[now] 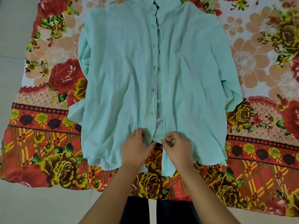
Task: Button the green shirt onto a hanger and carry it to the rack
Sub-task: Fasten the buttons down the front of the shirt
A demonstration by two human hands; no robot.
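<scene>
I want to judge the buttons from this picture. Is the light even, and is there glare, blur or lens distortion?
Head view: soft, even light on the green shirt, no glare, no hard shadows; head view: slightly soft focus, so buttonholes show only as dark dots and the left hand and right hand lack detail; head view: wide-angle bending at the edges of the floral sheet.

Soft, even light fills the room, with faint shadows and no glare. The picture looks slightly soft overall, and the wide lens bends lines toward the edges.
</scene>
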